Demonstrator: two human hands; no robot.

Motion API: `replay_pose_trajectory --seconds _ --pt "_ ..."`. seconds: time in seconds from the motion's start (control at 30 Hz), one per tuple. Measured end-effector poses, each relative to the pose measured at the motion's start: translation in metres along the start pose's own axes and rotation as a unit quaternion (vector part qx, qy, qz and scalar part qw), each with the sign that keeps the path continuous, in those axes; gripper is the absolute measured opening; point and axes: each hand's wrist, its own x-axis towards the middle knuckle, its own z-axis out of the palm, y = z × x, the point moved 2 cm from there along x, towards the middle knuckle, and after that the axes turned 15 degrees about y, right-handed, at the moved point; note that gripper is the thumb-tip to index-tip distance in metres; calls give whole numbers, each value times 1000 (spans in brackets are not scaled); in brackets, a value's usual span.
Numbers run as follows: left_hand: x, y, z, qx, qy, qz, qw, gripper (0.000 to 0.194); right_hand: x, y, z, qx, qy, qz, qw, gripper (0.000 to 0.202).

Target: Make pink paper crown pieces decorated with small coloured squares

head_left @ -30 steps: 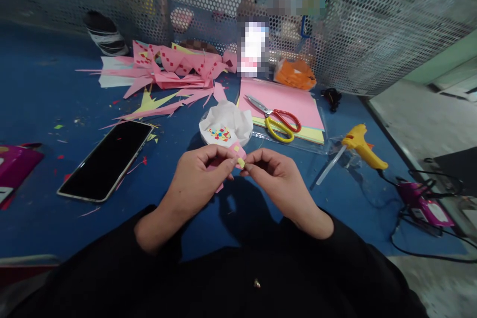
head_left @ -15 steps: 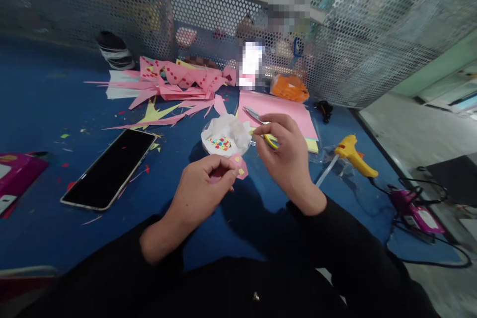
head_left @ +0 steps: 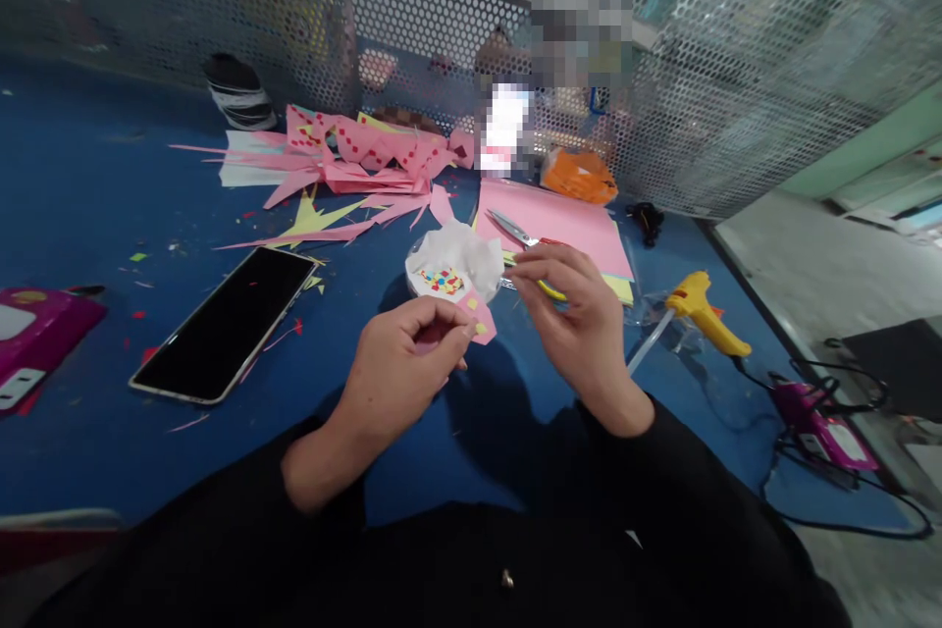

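My left hand [head_left: 407, 350] pinches a piece of pink paper [head_left: 482, 326] with small yellow squares on it, held just in front of a round dish [head_left: 412, 277]. White tissue [head_left: 460, 245] lines the dish, and tiny red, yellow and blue paper bits [head_left: 442, 281] lie on it. To the right of the dish, my right hand [head_left: 570, 319] is raised with thumb and fingertips drawn together; anything between them is too small to make out. Behind that hand, scissors [head_left: 511, 228] with a yellow-and-red handle rest on a stack of pink and yellow sheets [head_left: 566, 216].
A phone [head_left: 228, 324] lies at the left, near a purple box [head_left: 44, 339]. Cut pink paper [head_left: 375, 157] is heaped behind. On the right are a yellow glue gun [head_left: 706, 309], a corded purple power strip [head_left: 824, 424] and an orange bundle [head_left: 580, 177]. Perforated metal [head_left: 427, 20] stands behind.
My right hand has drawn slightly right, away from the dish, showing more of the scissors. The pink paper is tilted a little differently in my left hand. The view has shifted slightly.
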Motion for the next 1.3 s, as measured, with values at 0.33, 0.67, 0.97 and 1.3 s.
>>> replay_pose_trajectory --seconds 0.33,0.67,0.97,1.3 --pt "-2 -2 4 39 17 136 990 10 -35 -14 -3 135 -55 231 962 5" --pt "-4 0 6 45 6 179 983 9 -35 -17 -6 124 -14 197 972 9" --pt "-3 -2 6 40 14 89 995 10 -36 -18 -8 97 -21 192 976 4" --pt "-3 3 5 -9 -33 -6 999 18 -34 -24 -16 -16 24 -13 1000 10"
